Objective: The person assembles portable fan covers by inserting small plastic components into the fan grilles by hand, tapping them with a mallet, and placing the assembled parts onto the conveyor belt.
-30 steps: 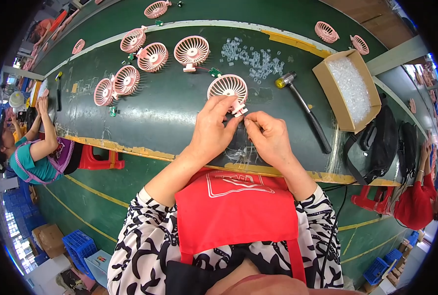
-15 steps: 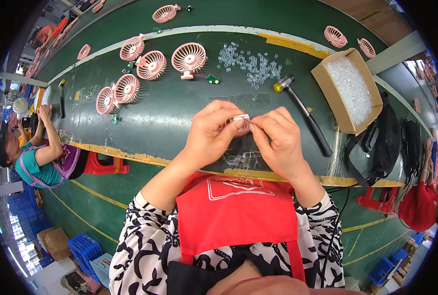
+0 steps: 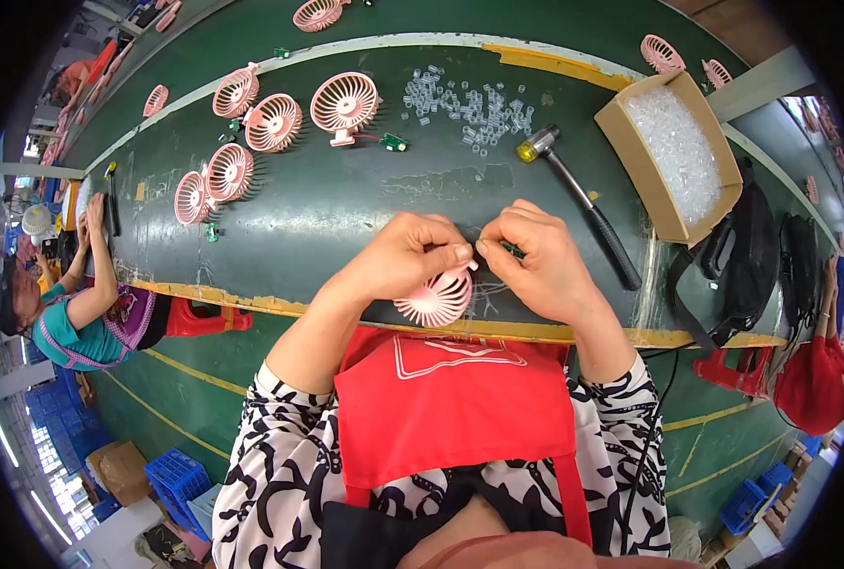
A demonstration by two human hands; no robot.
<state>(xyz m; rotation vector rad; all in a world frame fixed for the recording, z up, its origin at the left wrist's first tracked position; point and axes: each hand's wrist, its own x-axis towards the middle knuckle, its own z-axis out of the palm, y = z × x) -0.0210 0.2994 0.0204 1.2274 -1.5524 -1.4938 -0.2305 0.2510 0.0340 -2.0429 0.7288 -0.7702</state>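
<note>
We're seemingly mid-fitting, steadiness needed next: left hand [image 3: 405, 256] pinching pink fan housing [image 3: 436, 302], right hand [image 3: 537, 264] beside it, fingertips together, cupping green board [image 3: 512, 249].

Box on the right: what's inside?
The box holds a heap of small clear pieces. They cover its bottom; anything beneath the top layer can't be seen.

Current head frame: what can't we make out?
Head view: part of the pink fan housing, hidden by the left hand.
Head view: most of the small green part, hidden by the right hand.
Head view: individual clear pieces in the cardboard box, too small and crowded to count.
</note>
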